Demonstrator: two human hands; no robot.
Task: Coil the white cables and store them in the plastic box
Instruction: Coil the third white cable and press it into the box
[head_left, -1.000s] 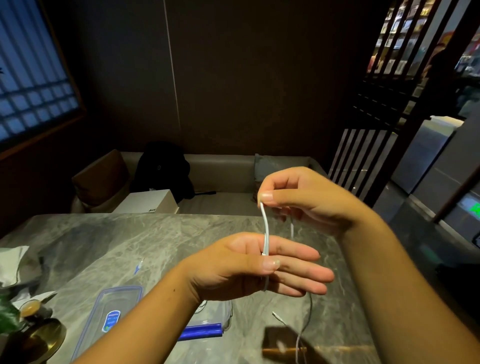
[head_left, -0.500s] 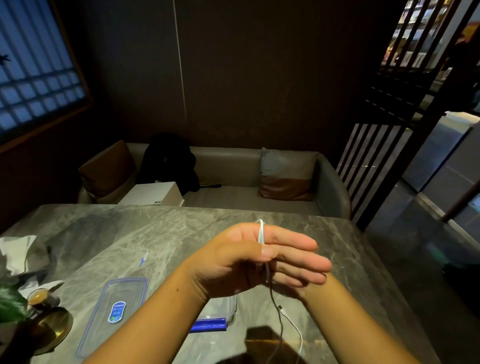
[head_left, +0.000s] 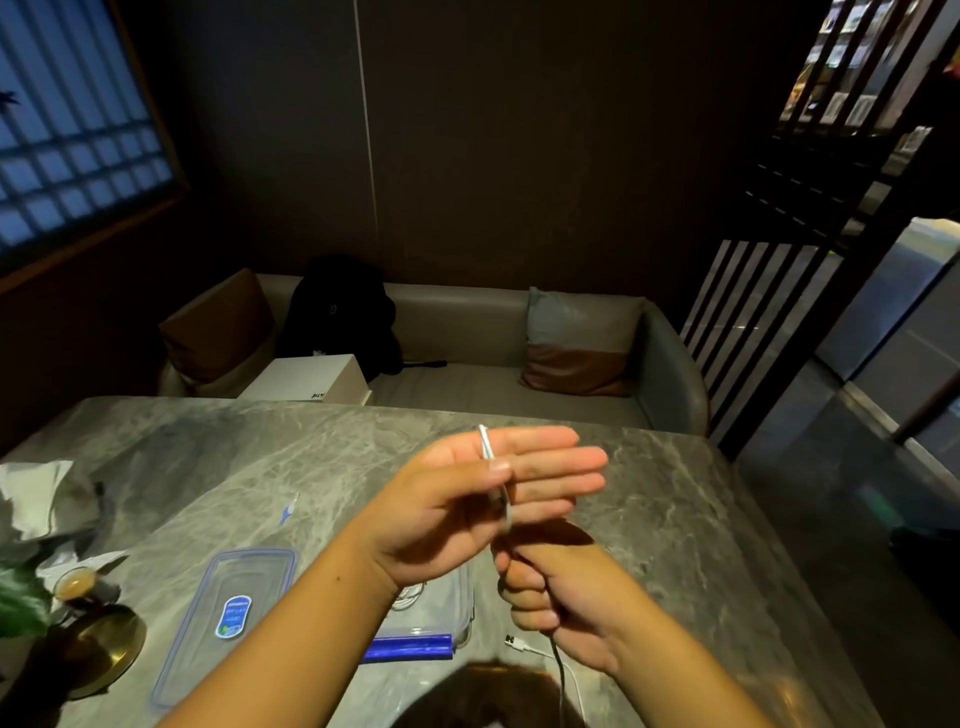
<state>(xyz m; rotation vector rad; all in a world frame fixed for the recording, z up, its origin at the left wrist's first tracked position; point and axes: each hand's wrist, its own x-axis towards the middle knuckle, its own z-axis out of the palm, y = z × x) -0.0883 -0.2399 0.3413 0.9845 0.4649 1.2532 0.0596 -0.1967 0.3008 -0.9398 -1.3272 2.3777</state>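
- One or two loops only: could have sprung off the straight fingers of the left grip (head_left: 467, 504) with any easing of the thumb pinning the white cable (head_left: 486, 445).
- Might have dragged the plug end (head_left: 511, 640) across the table (head_left: 675, 519) under a hard pull from the right grip (head_left: 556, 603), clenched round the slack just below.
- Looked thin, pale and springy; ran over the left fingers, down into the right fist, then onto the table beside the open plastic box (head_left: 462, 618).

Grey marble table (head_left: 675, 519), clear blue-labelled plastic lid (head_left: 228, 618), clear plastic box (head_left: 441, 618) beside it, plug end of a white cable (head_left: 519, 644), crumpled white napkin (head_left: 31, 493).
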